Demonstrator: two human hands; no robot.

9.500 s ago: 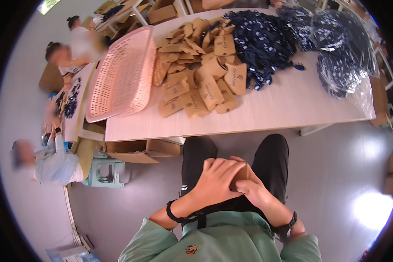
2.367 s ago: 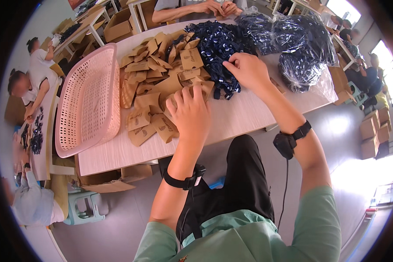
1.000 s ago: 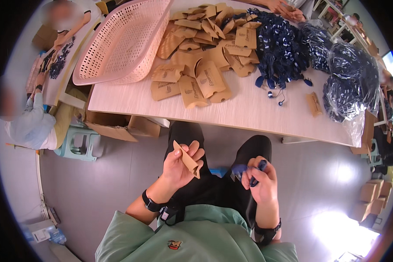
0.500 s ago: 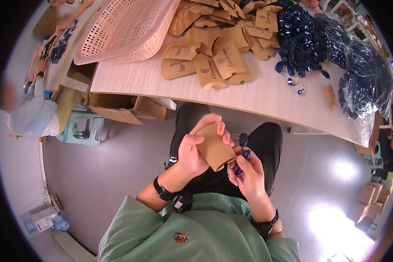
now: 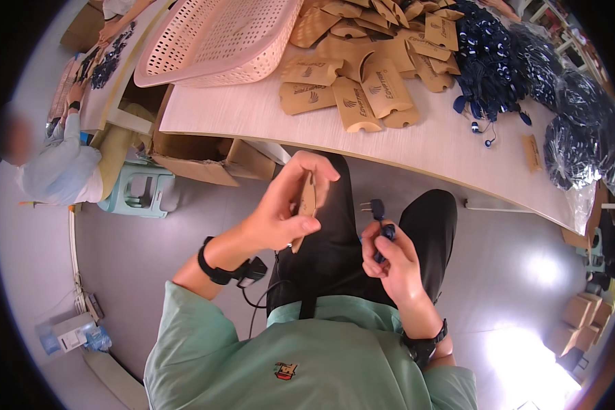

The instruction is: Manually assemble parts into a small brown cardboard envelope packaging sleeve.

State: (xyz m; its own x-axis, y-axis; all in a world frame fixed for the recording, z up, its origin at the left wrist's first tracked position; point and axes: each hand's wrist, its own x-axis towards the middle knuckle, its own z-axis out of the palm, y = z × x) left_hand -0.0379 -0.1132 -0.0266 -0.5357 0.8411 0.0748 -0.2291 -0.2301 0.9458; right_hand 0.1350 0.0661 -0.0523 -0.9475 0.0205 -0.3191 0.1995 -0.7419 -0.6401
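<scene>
My left hand (image 5: 275, 213) is closed round a small brown cardboard pillow box (image 5: 308, 198), turned edge-on above my lap. Apart from it, on the right, my right hand (image 5: 402, 265) pinches a coiled pair of dark blue earphones (image 5: 385, 236). Their two-pronged plug sticks up above my fingers. Beyond my hands, on the pale table, lies a heap of similar brown pillow boxes (image 5: 389, 85). To the right of that heap is a pile of dark blue earphones (image 5: 492, 61).
A pink perforated basket (image 5: 215, 41) stands at the table's left end. Clear plastic bags of blue earphones (image 5: 581, 150) lie on the right, beside a small brown packet (image 5: 532, 153). Under the table is an open carton (image 5: 205, 160). Another person (image 5: 61, 160) works at the left.
My left hand has moved left and turned the pillow box edge-on, away from the earphones. My right hand keeps hold of the earphones. The view has shifted slightly.
</scene>
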